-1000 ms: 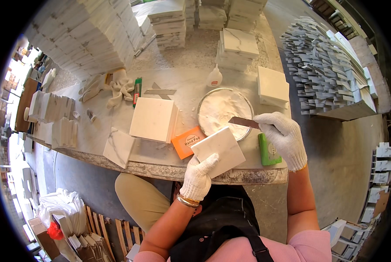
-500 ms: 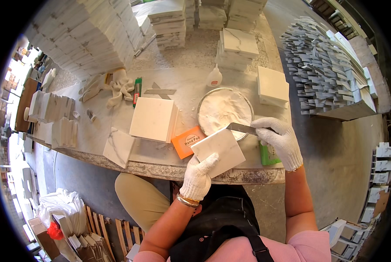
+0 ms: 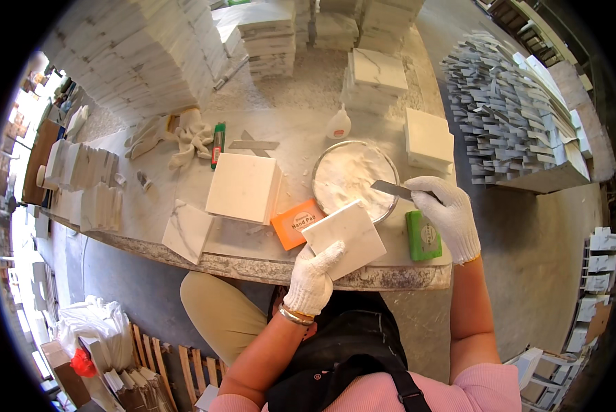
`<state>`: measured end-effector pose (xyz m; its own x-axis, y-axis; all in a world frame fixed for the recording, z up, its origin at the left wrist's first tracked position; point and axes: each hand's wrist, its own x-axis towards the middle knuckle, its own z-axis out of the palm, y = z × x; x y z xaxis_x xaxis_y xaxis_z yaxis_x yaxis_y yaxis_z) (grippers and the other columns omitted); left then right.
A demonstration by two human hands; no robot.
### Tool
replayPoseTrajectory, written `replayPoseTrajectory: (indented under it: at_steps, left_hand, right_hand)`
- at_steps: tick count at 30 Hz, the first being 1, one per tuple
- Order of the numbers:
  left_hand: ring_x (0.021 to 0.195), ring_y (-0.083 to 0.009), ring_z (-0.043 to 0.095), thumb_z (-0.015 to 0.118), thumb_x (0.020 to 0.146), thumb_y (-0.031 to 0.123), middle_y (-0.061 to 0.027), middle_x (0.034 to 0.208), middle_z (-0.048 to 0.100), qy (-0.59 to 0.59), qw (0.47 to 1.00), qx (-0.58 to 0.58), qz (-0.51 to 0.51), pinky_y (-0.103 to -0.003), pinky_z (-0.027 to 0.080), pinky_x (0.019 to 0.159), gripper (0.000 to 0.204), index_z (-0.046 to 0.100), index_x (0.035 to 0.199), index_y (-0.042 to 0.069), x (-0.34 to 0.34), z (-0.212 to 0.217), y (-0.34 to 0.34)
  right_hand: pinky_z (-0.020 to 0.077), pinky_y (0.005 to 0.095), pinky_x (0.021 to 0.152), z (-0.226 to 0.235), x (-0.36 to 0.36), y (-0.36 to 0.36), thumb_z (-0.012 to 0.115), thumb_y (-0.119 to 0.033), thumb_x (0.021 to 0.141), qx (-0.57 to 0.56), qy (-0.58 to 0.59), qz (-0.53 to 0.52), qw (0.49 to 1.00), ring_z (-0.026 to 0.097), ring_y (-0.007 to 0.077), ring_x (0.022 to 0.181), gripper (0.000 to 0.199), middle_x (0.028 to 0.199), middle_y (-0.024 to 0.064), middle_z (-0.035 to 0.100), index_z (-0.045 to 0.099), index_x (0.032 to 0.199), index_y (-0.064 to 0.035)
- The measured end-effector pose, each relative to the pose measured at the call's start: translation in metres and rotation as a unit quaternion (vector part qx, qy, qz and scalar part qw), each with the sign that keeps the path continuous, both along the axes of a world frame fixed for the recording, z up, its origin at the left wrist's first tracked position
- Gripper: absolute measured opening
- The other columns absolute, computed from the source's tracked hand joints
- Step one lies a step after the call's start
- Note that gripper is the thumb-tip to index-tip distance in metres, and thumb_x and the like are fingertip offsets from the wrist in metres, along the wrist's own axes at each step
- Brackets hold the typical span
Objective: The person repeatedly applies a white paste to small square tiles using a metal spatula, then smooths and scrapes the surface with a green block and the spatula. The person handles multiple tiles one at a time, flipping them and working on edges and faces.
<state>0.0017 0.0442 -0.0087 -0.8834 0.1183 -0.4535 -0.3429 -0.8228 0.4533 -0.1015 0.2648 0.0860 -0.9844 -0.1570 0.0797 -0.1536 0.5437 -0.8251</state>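
Observation:
In a white knit glove, my left hand (image 3: 315, 276) grips a square white marble tile (image 3: 349, 240) by its lower left side, thumb on top, at the table's front edge. My right hand (image 3: 446, 214), gloved as well, is closed round the handle end of a flat metal scraper blade (image 3: 392, 189). The blade's tip is over a round pan of white paste (image 3: 345, 172), just beyond the tile. Left of the tile lies an orange hand pad (image 3: 297, 223), partly covered by it. A green hand pad (image 3: 424, 235) lies beside my right hand.
A tile stack (image 3: 242, 187) stands left of the pan, another (image 3: 429, 137) to its right. Behind are a white squeeze bottle (image 3: 339, 125) and taller stacks (image 3: 270, 41). Loose gloves (image 3: 191, 137), spare blades (image 3: 253, 145) and a single tile (image 3: 187, 231) lie at left.
My right hand has drawn the scraper away from the tile's far corner, slightly right and up, to over the pan. More of the green pad shows. The left hand keeps the tile nearly still.

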Motion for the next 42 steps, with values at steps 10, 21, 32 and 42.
replayPoseTrajectory:
  at_steps: [10,21,32,42]
  left_hand:
    - [0.116,-0.0211,0.064,0.068,0.093,0.002,-0.0086,0.129,0.064,0.006,0.999,0.010,0.030,-0.039,0.053,0.102,0.048,0.053,0.138,0.001,0.001,-0.004,-0.001]
    - [0.113,-0.0198,0.065,0.068,0.093,0.004,-0.0083,0.126,0.066,0.011,1.000,0.026,0.008,-0.037,0.053,0.099,0.044,0.056,0.135,0.000,0.000,0.001,-0.001]
    - [0.119,-0.0212,0.062,0.068,0.093,0.005,-0.0079,0.131,0.064,0.015,1.000,0.020,-0.005,-0.038,0.051,0.104,0.049,0.053,0.139,0.001,0.000,0.004,-0.003]
    - [0.115,-0.0217,0.065,0.069,0.093,0.005,-0.0094,0.128,0.065,0.008,1.000,0.009,0.006,-0.038,0.055,0.100,0.047,0.054,0.138,0.000,-0.002,0.003,-0.002]
  right_hand:
    - [0.0524,0.0376,0.084,0.023,-0.074,-0.046,0.072,-0.033,0.088,0.249,0.172,0.070,0.950,0.068,0.0278,0.093,0.035,0.101,0.0126,0.071,0.072,0.110,-0.0052]
    - [0.0503,0.0343,0.087,-0.016,-0.152,-0.087,0.069,-0.031,0.083,0.150,-0.146,0.147,0.967,0.065,0.0241,0.099,0.047,0.110,0.0127,0.071,0.065,0.120,-0.0020]
    - [0.0488,0.0252,0.084,0.039,-0.028,-0.029,0.073,-0.014,0.082,-0.016,-0.143,0.086,0.986,0.060,0.0080,0.094,0.039,0.105,0.0003,0.070,0.068,0.119,-0.0034]
    - [0.0506,0.0333,0.085,0.032,0.002,0.000,0.076,-0.023,0.083,0.056,-0.089,0.138,0.985,0.064,0.0209,0.091,0.038,0.100,0.0095,0.070,0.075,0.115,-0.0034]
